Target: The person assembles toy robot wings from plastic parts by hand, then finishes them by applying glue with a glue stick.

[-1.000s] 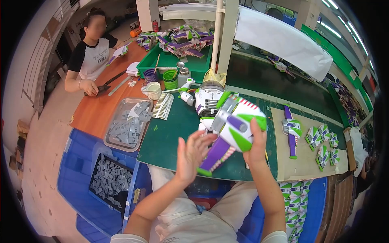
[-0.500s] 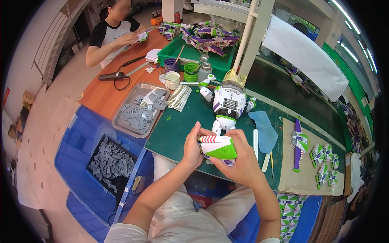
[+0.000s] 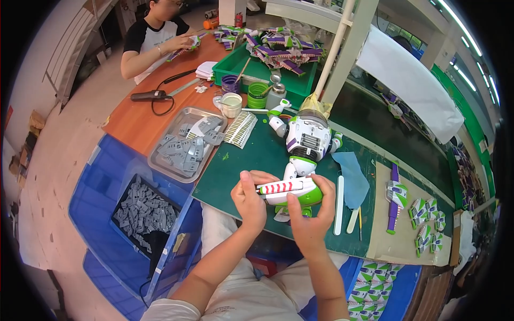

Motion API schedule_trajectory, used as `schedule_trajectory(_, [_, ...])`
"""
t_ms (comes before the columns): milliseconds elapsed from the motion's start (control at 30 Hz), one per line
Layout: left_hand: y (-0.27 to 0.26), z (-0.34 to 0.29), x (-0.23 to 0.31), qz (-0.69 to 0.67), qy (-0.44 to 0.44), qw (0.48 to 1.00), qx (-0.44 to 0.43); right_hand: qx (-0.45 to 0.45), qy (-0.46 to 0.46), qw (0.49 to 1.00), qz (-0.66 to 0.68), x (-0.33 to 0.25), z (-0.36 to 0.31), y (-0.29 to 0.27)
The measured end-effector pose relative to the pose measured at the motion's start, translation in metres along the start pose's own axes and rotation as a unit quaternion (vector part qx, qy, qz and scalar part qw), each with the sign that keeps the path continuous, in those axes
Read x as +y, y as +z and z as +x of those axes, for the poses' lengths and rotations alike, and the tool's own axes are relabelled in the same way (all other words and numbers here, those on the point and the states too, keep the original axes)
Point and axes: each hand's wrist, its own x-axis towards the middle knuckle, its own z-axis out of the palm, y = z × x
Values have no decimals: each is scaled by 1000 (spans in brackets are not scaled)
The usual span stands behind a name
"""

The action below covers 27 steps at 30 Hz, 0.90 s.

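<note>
Green tabletop (image 3: 243,167), toy part (image 3: 286,187) (red-striped) in the fingers (image 3: 248,186)

1. The scene is viewed from the person's head, through the left of two side-by-side fisheye cameras.
2. The lens is aimed down and forward, with the left hand (image 3: 250,204) and right hand (image 3: 311,228) framed close.
3. The green tabletop (image 3: 235,174) is seen from above; the co-worker (image 3: 159,44) is caught farther off, upper left.

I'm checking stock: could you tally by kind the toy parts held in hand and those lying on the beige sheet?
Held part: 1
Spread-wing part: 1
Compact parts: 5
Total: 7
</note>
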Motion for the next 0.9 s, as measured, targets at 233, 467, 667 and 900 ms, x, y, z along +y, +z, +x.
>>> schedule_trajectory(233, [0, -17, -2, -13, 88, 992, -93, 99, 86, 984, 117, 6, 0, 12])
schedule_trajectory(467, [-9, -27, -3, 37, 113, 957, -263, 131, 213, 938, 239, 14, 12, 9])
schedule_trajectory(667, [-35, -23, 7, 101, 17, 969, -223, 97, 197, 967, 130, 78, 15, -41])
schedule_trajectory(900, [-53, -27, 4, 77, -91, 983, -142, -148, 184, 881, -410, 157, -28, -61])
